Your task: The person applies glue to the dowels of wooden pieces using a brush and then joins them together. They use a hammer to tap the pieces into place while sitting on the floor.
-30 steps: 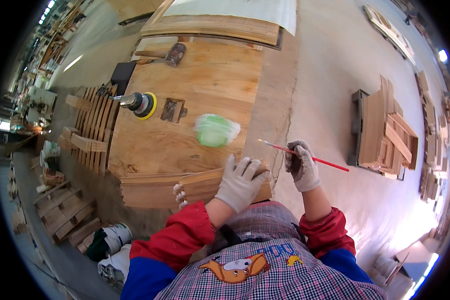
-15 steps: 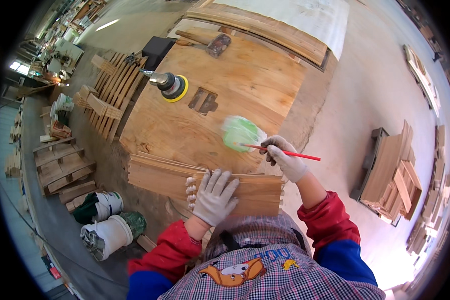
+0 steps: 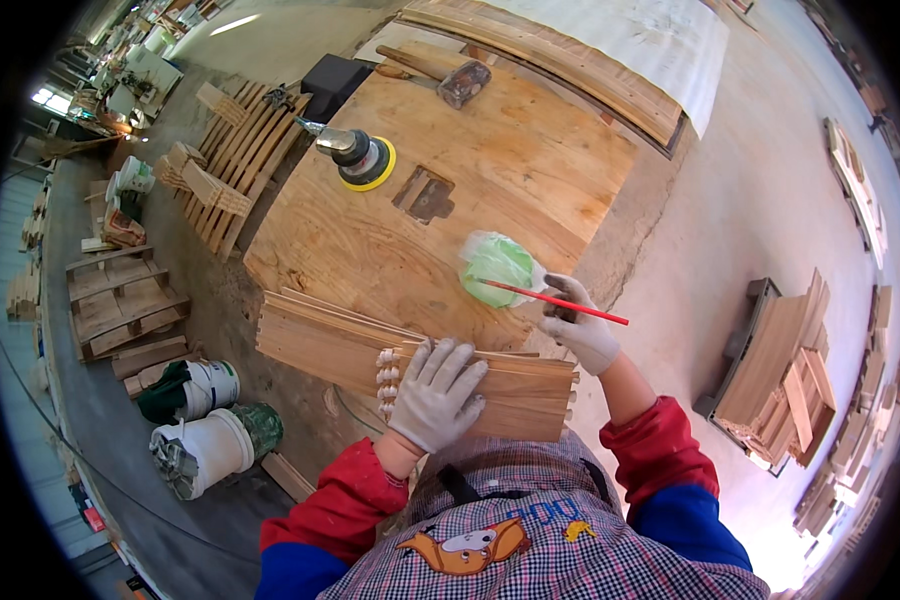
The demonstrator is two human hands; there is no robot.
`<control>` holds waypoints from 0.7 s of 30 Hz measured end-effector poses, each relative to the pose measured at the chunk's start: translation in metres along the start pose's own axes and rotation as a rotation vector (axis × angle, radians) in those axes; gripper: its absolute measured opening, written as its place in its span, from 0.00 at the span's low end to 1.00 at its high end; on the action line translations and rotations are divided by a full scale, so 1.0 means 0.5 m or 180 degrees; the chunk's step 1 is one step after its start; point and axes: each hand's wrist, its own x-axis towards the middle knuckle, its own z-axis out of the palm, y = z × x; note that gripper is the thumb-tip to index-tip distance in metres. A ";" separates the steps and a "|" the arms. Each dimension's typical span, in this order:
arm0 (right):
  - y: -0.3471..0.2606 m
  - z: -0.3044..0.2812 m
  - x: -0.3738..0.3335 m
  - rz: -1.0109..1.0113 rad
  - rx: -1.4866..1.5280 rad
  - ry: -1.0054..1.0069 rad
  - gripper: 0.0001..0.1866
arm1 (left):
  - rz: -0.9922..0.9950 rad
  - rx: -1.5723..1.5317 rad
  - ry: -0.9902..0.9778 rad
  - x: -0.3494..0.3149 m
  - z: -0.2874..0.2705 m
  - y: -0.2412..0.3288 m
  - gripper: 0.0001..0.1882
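My left hand, in a whitish glove, lies with fingers stretched out on a stack of wooden boards at the near edge of the workbench. The boards have notched ends, with pale rounded joint pieces beside my left fingers. My gloved right hand pinches a slender red-handled brush. Its tip reaches left into a green container covered with clear plastic film; the bristles cannot be made out. More thin boards lie to the left of my left hand.
On the wooden workbench are an orbital sander with a yellow rim and a mallet. A recessed cutout marks its top. Slatted wood and white buckets stand left; stacked boards stand right.
The brush tip, its pale bristles visible before, has gone down into the green container. My right hand has tilted the handle slightly. My left hand stays on the boards; the whole view has shifted a little.
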 end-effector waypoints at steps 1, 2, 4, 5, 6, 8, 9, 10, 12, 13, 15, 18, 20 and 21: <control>-0.008 -0.006 -0.020 0.0153 0.0060 0.0097 0.32 | -0.0001 -0.0004 0.0005 0.000 0.000 0.000 0.24; -0.010 -0.014 -0.038 0.0305 0.0121 0.0195 0.34 | -0.0009 -0.0012 0.0008 -0.001 0.000 0.001 0.24; 0.017 -0.043 -0.073 0.0454 0.0466 0.0293 0.36 | -0.0011 -0.0026 0.0022 -0.001 0.000 0.003 0.24; 0.030 -0.053 -0.091 0.0531 0.0634 0.0335 0.37 | 0.0011 -0.0033 0.0055 0.001 -0.001 0.003 0.24; 0.034 -0.051 -0.109 0.0520 0.0896 0.0278 0.38 | 0.0027 -0.0038 0.0092 0.003 -0.004 0.003 0.24; 0.044 -0.042 -0.148 0.0524 0.1426 0.0116 0.40 | 0.0222 -0.0191 0.0174 -0.007 -0.009 0.009 0.23; 0.054 -0.044 -0.170 0.0532 0.1338 -0.0238 0.37 | 0.0402 -0.0333 0.0232 -0.015 -0.010 0.013 0.22; 0.069 -0.040 -0.186 0.0615 0.1389 -0.0314 0.38 | 0.0594 -0.0470 0.0285 -0.023 -0.014 0.012 0.21; 0.099 -0.027 -0.216 0.0789 0.1480 -0.0459 0.39 | 0.0538 -0.1159 -0.0497 -0.066 -0.023 0.018 0.19; 0.106 -0.020 -0.225 0.1062 0.1408 -0.0313 0.37 | 0.0522 -0.1516 -0.0877 -0.091 -0.025 0.028 0.18; 0.126 -0.017 -0.234 0.1519 0.1195 -0.0204 0.34 | -0.0249 -0.2147 -0.1690 -0.129 -0.022 0.033 0.19; 0.063 0.057 -0.224 0.1307 0.1456 0.0283 0.28 | -0.2162 -0.2945 -0.1767 -0.202 0.056 -0.011 0.26; 0.072 0.052 -0.223 0.1282 0.1409 0.0298 0.27 | -0.3183 -0.4810 -0.1209 -0.245 0.095 -0.033 0.26; 0.070 0.047 -0.227 0.1275 0.1369 0.0274 0.27 | -0.3313 -0.5350 -0.1109 -0.244 0.091 -0.033 0.26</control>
